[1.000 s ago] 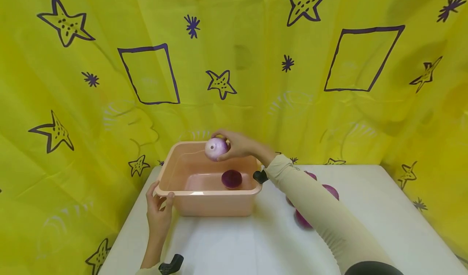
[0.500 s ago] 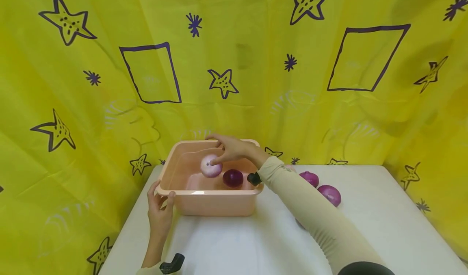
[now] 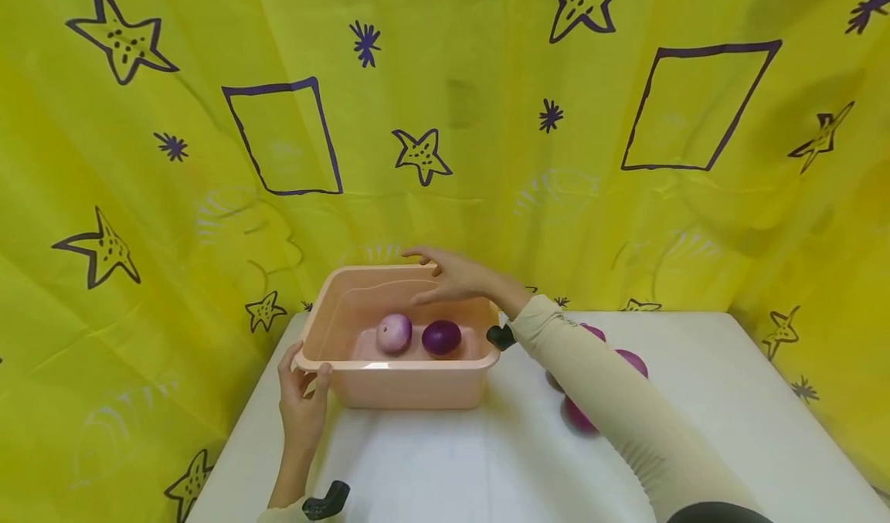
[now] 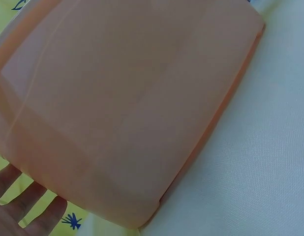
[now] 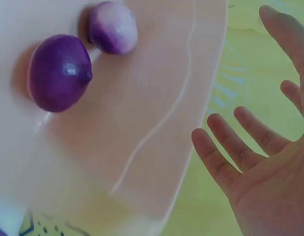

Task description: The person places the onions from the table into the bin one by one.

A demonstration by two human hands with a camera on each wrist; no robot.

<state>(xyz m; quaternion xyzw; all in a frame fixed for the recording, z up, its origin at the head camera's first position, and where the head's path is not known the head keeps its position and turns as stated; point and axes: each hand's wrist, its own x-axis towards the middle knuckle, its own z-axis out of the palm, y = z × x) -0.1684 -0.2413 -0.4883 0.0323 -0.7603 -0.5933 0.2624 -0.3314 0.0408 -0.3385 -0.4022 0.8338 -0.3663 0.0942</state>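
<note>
A peach plastic basin stands on the white table. My left hand grips its front left corner, thumb at the front rim and fingers at the left side. Two onions lie apart on the basin floor: a pale purple-and-white onion on the left and a dark purple onion on the right. Above the basin's back right part, my right hand holds nothing. Its fingers are spread in the right wrist view. The left wrist view shows mostly the basin's outer wall.
Several more onions sit on the table right of the basin, partly hidden by the right sleeve; one purple onion shows below it. Behind the table hangs a yellow curtain with dark star drawings.
The right hand has let go of the pale onion, which has dropped from above the basin to its floor, left of the dark one. My left hand keeps its hold on the corner.
</note>
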